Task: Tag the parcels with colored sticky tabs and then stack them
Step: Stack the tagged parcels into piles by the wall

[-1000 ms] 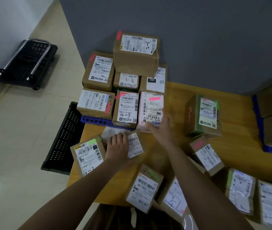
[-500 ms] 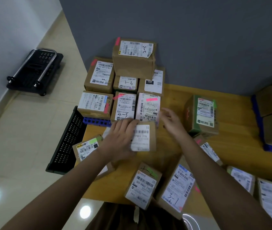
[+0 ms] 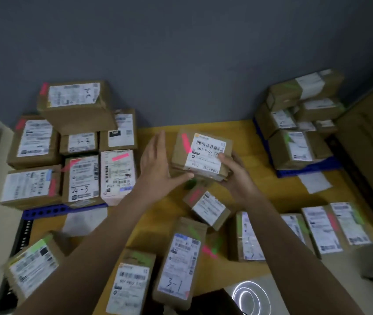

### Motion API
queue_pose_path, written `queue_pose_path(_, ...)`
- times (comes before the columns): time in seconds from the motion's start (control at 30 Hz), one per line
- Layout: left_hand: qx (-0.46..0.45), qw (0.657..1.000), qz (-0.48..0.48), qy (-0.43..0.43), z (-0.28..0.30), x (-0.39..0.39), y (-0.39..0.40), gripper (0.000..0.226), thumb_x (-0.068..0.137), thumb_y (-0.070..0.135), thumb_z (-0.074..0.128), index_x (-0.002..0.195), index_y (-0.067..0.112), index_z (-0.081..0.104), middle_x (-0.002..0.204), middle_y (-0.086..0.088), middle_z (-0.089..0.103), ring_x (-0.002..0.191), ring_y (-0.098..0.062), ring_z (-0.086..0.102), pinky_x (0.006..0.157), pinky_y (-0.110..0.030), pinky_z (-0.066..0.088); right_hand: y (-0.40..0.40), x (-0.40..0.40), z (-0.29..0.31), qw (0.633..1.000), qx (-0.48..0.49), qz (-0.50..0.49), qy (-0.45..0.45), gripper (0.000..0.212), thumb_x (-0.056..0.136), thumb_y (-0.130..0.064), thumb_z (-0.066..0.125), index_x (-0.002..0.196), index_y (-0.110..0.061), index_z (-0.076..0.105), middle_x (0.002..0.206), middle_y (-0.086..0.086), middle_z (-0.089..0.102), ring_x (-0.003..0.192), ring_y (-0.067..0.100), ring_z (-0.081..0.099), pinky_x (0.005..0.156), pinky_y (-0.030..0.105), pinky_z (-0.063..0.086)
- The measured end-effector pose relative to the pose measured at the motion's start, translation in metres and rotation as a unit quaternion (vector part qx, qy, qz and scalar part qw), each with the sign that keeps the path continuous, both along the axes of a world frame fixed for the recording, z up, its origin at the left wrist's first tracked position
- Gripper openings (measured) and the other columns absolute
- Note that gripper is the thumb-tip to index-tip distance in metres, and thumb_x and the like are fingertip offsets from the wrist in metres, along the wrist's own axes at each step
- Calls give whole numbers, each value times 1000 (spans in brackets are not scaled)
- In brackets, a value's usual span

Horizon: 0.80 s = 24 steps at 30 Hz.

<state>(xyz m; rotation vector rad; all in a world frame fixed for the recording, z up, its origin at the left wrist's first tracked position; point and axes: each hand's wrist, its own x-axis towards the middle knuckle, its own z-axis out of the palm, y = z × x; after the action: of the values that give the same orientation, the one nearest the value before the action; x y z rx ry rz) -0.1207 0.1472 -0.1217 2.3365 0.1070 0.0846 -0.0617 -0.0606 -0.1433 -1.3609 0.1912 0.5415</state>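
Stack step in hand: wooden yellow desk [image 3: 238, 133] carries two piles, the pink-tabbed stack of brown cardboard parcels [image 3: 74, 151] well left of the left hand [image 3: 156, 164]. Small brown cardboard parcel with pink sticky tab [image 3: 200, 153] is lifted between both hands; right hand [image 3: 233, 169] grips its near right edge, left hand flat-fingered, thumb touching its lower left corner. Next move, likely: carry it left, set it square on the pink stack.

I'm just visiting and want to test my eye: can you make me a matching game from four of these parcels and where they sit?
Things:
1. parcel marked 4-3
2. parcel marked 3-1
3. parcel with a pink tab
4. parcel marked 3-3

Places:
A. near table edge, lying flat
B. gripped by the right hand
C. left stack, bottom row
D. left stack, middle row

Pairs: 1-C, 2-A, 3-B, 4-D
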Motion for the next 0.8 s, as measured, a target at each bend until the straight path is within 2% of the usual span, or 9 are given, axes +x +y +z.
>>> queue_pose_path(0.07, -76, 996, 28, 47, 3, 17, -22, 115, 74, 50, 72, 151, 20, -7, 160, -3, -3, 146, -20, 2, 116, -41, 12, -31, 18, 3, 1000, 2, -22, -1, 90, 70, -41, 78, 146, -25, 33, 122, 1, 66, 114, 20, 62, 96, 47, 49)
queue_pose_path(0.17, -130, 988, 42, 73, 2, 39, -55, 91, 81, 42, 68, 150, 18, 14, 154, -1, 18, 142, -18, 20, 110, -37, 26, -68, 43, 8, 1000, -14, -7, -13, 78, 76, -37, 76, 143, -26, 38, 120, -2, 68, 112, 18, 63, 94, 44, 50)
queue_pose_path(0.23, -145, 986, 44, 66, -3, 49, -73, 73, 86, 35, 66, 145, 18, 28, 144, 1, 34, 139, -20, 25, 109, -41, 29, -81, 59, 11, 999, -24, 25, -21, 72, 77, -39, 74, 140, -27, 41, 119, -3, 68, 111, 17, 64, 89, 40, 52)
queue_pose_path(0.33, -180, 976, 83, 92, -17, 52, -77, 66, 88, 41, 62, 144, 20, 32, 145, 0, 36, 137, -21, 28, 111, -47, 31, -75, 82, 11, 997, -41, 62, -26, 74, 76, -43, 74, 139, -27, 38, 119, -3, 68, 109, 16, 64, 92, 39, 52)
queue_pose_path(0.4, -188, 965, 148, 105, -29, 47, -59, 79, 81, 59, 59, 145, 20, 33, 148, -2, 38, 137, -22, 33, 109, -49, 35, -54, 96, 10, 994, -55, 87, -28, 87, 74, -47, 76, 145, -27, 31, 121, -2, 67, 108, 15, 65, 95, 43, 51)
queue_pose_path(0.43, -183, 961, 179, 101, -35, 44, -48, 78, 80, 59, 58, 143, 19, 35, 143, -4, 43, 133, -23, 39, 106, -50, 38, -39, 101, 8, 992, -60, 102, -31, 88, 75, -48, 76, 147, -27, 29, 122, -2, 67, 107, 15, 66, 96, 45, 51)
queue_pose_path(0.57, -123, 937, 323, 46, -39, 28, 11, 35, 85, 39, 57, 116, 23, 55, 114, -5, 58, 107, -19, 55, 94, -41, 43, 40, 105, 3, 986, -63, 149, -40, 74, 80, -43, 73, 141, -24, 36, 118, 1, 67, 102, 16, 68, 93, 46, 53)
queue_pose_path(0.67, -61, 914, 401, 11, -38, 11, 68, 41, 94, 18, 54, 132, 6, 48, 133, -18, 50, 125, -33, 43, 105, -46, 34, 107, 90, -2, 983, -50, 175, -27, 71, 79, -44, 74, 138, -24, 40, 120, 1, 66, 106, 18, 66, 96, 46, 51)
queue_pose_path(0.8, -131, 895, 426, 5, -42, -13, 140, 36, 101, 28, 38, 129, 8, 50, 128, -12, 52, 120, -27, 47, 95, -36, 39, 189, 61, -7, 980, -41, 196, -20, 61, 80, -42, 74, 130, -25, 43, 120, 1, 66, 104, 16, 66, 94, 41, 52)
